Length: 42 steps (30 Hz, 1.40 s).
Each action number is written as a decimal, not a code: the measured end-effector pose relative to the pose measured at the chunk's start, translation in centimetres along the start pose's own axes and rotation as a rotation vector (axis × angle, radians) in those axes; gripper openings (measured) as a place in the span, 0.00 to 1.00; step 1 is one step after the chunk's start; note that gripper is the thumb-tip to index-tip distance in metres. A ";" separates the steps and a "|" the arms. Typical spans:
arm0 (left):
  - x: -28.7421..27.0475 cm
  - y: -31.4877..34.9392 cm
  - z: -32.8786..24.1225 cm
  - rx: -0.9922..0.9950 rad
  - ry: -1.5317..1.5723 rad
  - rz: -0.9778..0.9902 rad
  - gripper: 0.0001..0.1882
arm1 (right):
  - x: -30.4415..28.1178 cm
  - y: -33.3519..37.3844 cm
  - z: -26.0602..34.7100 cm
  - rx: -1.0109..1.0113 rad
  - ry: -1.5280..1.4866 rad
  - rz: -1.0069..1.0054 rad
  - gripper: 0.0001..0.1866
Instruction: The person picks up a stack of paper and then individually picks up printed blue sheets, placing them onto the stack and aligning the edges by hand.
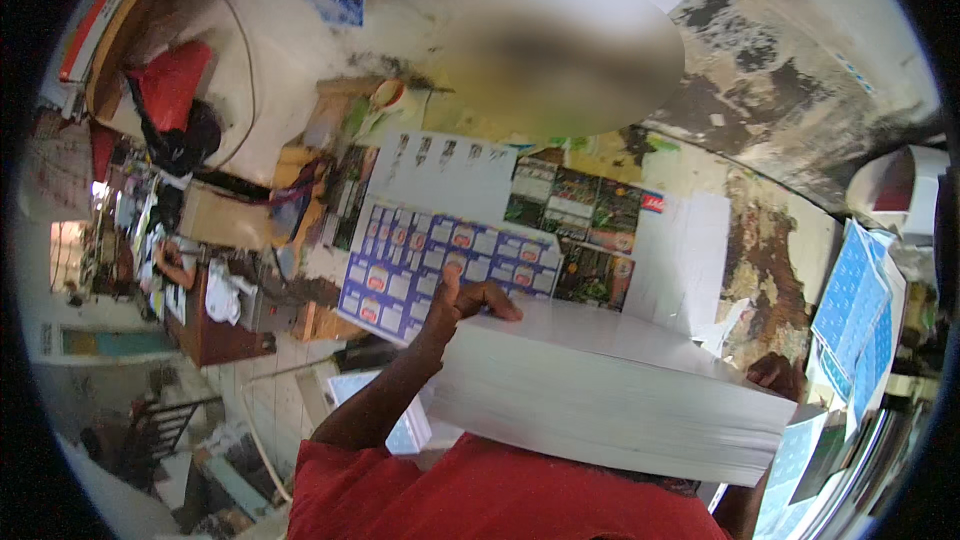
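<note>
A thick stack of white paper (610, 400) lies in front of my chest, its many sheet edges facing me. My left hand (470, 298) is at its far left corner, with the fingers bent over the top sheet and the thumb raised. At the right end, my right hand (778, 374) is closed around the far corner, partly hidden by the paper. Just beyond the stack, a purple printed sheet (440, 252) with rows of small label designs rests against other prints. Dark printed sheets (590, 275) with pictures are beside it.
Blue-and-white printed sheets (850, 300) hang over the right side. A white sheet (440, 175) with small dark marks lies farther back, near a stained wall (765, 40). At left are a brown desk (225, 315), a red object (170, 80), and another person's arm (175, 265).
</note>
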State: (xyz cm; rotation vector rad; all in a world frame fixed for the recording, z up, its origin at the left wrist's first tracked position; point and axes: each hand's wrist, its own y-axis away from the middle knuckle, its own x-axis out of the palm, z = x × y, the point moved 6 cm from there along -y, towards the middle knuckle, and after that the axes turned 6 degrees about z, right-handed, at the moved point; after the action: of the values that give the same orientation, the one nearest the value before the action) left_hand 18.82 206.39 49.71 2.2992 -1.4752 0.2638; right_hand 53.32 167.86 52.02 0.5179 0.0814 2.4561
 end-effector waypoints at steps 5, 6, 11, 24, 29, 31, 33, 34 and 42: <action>-0.7 1.3 -1.4 0.085 -0.187 -0.043 0.51 | 4.6 1.9 2.3 -0.151 -0.179 -0.288 0.39; -0.1 0.6 -1.4 0.116 -0.215 -0.053 0.50 | 4.3 2.3 1.8 -0.161 -0.138 -0.313 0.39; 1.3 -2.2 -0.4 0.159 -0.145 -0.115 0.46 | 3.3 1.2 0.3 -0.102 -0.008 -0.286 0.43; -1.3 4.7 1.2 0.144 0.114 -0.220 0.38 | 6.3 1.7 0.9 -0.178 -0.192 -0.256 0.60; -2.3 6.0 -0.2 0.206 0.166 -0.194 0.36 | 7.6 1.8 4.5 -0.144 0.096 -0.158 0.58; -2.8 6.2 -0.6 0.230 0.190 -0.168 0.35 | 7.4 2.0 5.4 -0.090 0.112 -0.193 0.54; -3.4 6.7 -0.6 0.254 0.236 -0.118 0.35 | 8.0 2.1 6.2 0.002 0.134 -0.255 0.51; -3.6 7.0 -0.6 0.263 0.265 -0.080 0.34 | 8.1 2.3 6.4 0.048 0.144 -0.284 0.49; -1.2 8.1 -1.5 0.075 -0.028 -0.323 0.42 | 8.7 3.7 6.5 0.035 0.046 -0.234 0.31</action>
State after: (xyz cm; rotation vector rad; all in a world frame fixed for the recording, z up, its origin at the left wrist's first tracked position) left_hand 11.08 205.06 52.46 2.5642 -1.0980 0.1974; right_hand 47.36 169.59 61.66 0.4409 0.1925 2.2414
